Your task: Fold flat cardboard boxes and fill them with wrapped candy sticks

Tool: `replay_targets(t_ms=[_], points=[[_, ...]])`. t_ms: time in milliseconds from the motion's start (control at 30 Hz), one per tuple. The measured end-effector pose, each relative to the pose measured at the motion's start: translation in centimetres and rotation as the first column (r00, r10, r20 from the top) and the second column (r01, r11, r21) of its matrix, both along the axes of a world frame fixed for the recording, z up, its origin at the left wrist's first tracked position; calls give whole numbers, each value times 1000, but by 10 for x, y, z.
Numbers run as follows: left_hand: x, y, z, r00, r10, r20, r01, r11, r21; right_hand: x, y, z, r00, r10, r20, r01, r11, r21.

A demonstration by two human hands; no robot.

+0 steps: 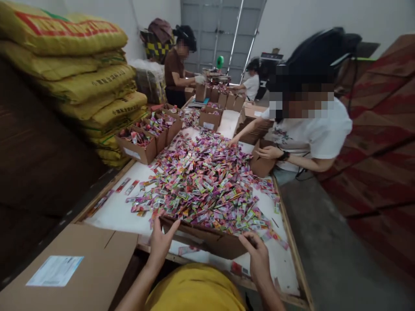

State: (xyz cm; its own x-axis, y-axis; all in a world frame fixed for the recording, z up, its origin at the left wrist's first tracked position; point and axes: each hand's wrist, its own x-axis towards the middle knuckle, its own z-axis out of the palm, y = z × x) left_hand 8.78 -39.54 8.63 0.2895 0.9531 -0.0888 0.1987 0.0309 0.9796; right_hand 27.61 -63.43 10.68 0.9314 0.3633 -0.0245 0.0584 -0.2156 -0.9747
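Between my two hands is a brown cardboard box (207,239), held at the near edge of the white table. My left hand (162,237) grips its left end, thumb on the near side. At the right end, my right hand (254,248) has its fingers curled over the box's edge. The inside of the box is mostly hidden from this angle. Just beyond it spreads a large heap of small, colourful printed packets (201,181), pink, purple and green. A few loose packets lie on the table close to my body.
Filled cardboard boxes (139,144) line the table's left edge. A co-worker (311,129) on the right reaches into the heap, holding another box (261,162). More people work at the far end. Yellow sacks (97,82) are stacked left; a labelled carton (97,250) stands near left.
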Motion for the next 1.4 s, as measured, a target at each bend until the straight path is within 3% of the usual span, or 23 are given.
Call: replay_targets(t_ms=[100, 200, 267, 367, 467, 533, 633, 667, 733, 800, 867, 967, 1000, 1067, 1133, 1200, 1300, 1400], points=[[4, -18, 3, 984, -178, 9, 178, 984, 3, 9, -1, -7, 988, -76, -134, 78, 997, 6], [3, -29, 5, 930, -366, 38, 366, 930, -12, 17, 4, -13, 956, 16, -293, -7, 1000, 30], [1, -31, 6, 914, -398, 78, 401, 916, -27, 24, 9, -15, 930, 99, -354, -80, 995, 66], [0, -31, 9, 898, -433, 73, 434, 901, 4, 33, 19, -20, 971, 86, -221, -70, 995, 78], [-1, -32, 11, 873, -483, -72, 488, 868, 93, 34, 29, -29, 991, -32, 128, 28, 999, 35], [-4, -33, 9, 815, -556, -163, 578, 801, 157, 27, 35, -35, 929, -43, 367, 66, 997, -50], [-10, -31, 1, 659, -713, -241, 751, 604, 266, 17, 41, -36, 786, 54, 616, 101, 972, -213], [-11, -28, -3, 609, -749, -261, 790, 542, 288, 15, 41, -33, 763, 118, 636, 68, 963, -260], [-10, -23, -7, 542, -786, -297, 838, 479, 261, 17, 37, -22, 772, 287, 567, -98, 935, -340], [-4, -20, -10, 531, -787, -315, 847, 500, 180, 23, 27, -7, 764, 497, 413, -329, 849, -413], [4, -22, -16, 601, -735, -314, 793, 597, 120, 27, 15, 4, 711, 639, 294, -454, 736, -502], [16, -33, -32, 764, -572, -299, 636, 746, 197, 26, 0, 8, 640, 720, 268, -443, 631, -636], [19, -37, -37, 811, -503, -297, 578, 768, 275, 25, -3, 7, 621, 731, 282, -423, 616, -664], [21, -42, -42, 880, -358, -311, 470, 751, 463, 22, -6, 3, 581, 751, 314, -390, 595, -702], [22, -44, -39, 899, -241, -366, 427, 668, 609, 19, -5, 3, 569, 751, 336, -357, 593, -721], [22, -43, -28, 857, -240, -455, 508, 536, 674, 13, -2, 6, 578, 746, 330, -382, 605, -699], [28, -38, -14, 698, -398, -595, 712, 306, 632, -5, 4, 3, 587, 740, 329, -446, 635, -631], [39, -30, -13, 500, -522, -691, 840, 97, 534, -29, 6, -17, 621, 650, 439, -338, 727, -598]])
